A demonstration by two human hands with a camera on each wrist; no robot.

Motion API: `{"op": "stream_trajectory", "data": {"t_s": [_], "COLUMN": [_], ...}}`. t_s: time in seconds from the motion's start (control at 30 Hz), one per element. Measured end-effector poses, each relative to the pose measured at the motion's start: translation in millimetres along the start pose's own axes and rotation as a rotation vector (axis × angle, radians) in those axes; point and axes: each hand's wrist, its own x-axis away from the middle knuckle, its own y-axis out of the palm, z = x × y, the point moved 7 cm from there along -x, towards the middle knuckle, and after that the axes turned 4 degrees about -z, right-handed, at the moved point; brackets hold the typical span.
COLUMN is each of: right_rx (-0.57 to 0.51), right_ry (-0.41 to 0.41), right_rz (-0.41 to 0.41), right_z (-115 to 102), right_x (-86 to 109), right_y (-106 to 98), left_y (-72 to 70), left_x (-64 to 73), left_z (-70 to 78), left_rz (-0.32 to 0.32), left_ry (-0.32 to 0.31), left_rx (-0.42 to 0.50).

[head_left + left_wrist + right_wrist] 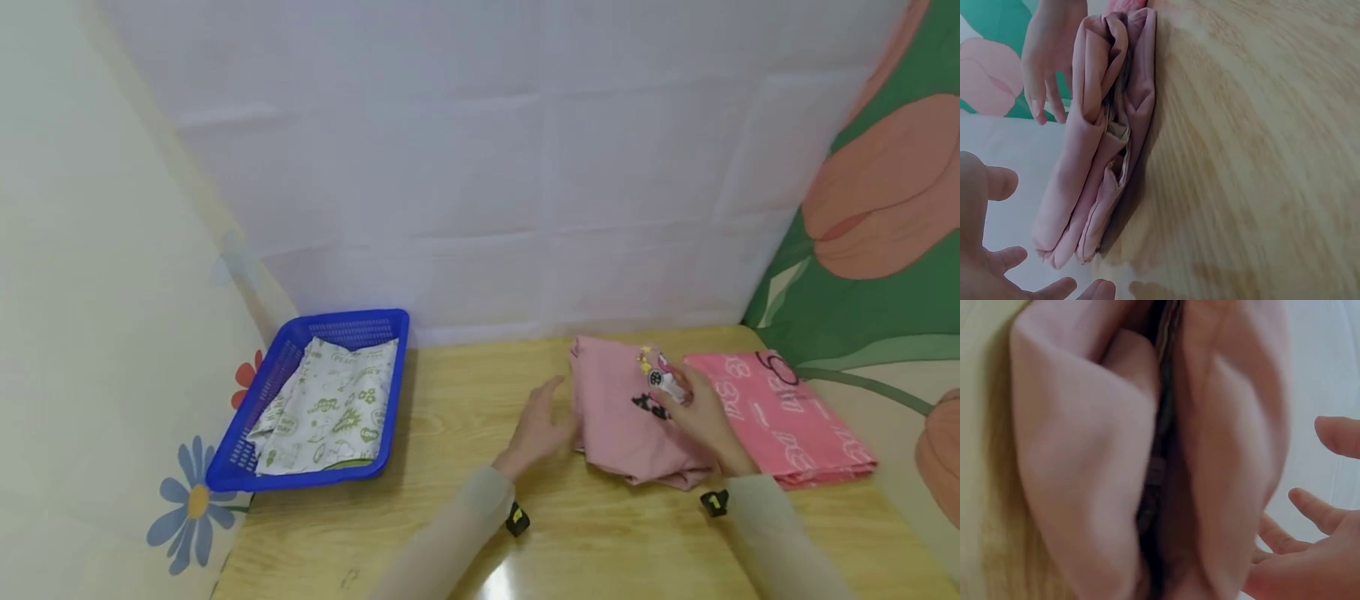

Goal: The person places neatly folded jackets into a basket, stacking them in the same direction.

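Note:
A dusty-pink folded garment [617, 417] with a cartoon print lies on the wooden table, its layered folds showing in the left wrist view. My left hand [536, 427] is just left of it, fingers spread and apart from the cloth; the same hand [988, 250] shows loose fingers in its own wrist view. Over the garment's right side is my right hand [705, 417], overlapping the print in the head view. The right wrist view shows that hand [1329, 556] with fingers extended beside the bulky pink folds.
A brighter pink folded cloth [787, 425] with white lettering lies to the right of the garment. At the left, a blue plastic basket [399, 392] holds white cloth [330, 408] with green print. A white sheet [480, 200] hangs behind the wooden table [480, 367].

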Motion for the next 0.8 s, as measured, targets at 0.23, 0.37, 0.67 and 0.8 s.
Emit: {"op": "stream_trajectory", "data": {"t_s": [0.23, 0.37, 0.67, 0.8], "right_rx": [0.065, 0.061, 0.042, 0.038], "right_ry": [0.012, 0.003, 0.076, 0.135], "right_rz": [0.005, -0.004, -0.108, -0.161], "right_z": [1, 3, 16, 23], "right_x": [2.0, 1.2, -0.2, 0.3], "right_y": [3, 5, 12, 15], "left_y": [19.0, 27.8, 43.4, 46.0], "left_x": [-5.6, -9.7, -17.7, -17.3], "left_z": [1.9, 6.7, 9.7, 12.0], "left_rz": [-0.021, -0.026, -0.04, -0.032], "left_ry": [-0.036, -0.012, -0.066, -0.094], "left_rx": [0.037, 0.065, 0.05, 0.077]}}
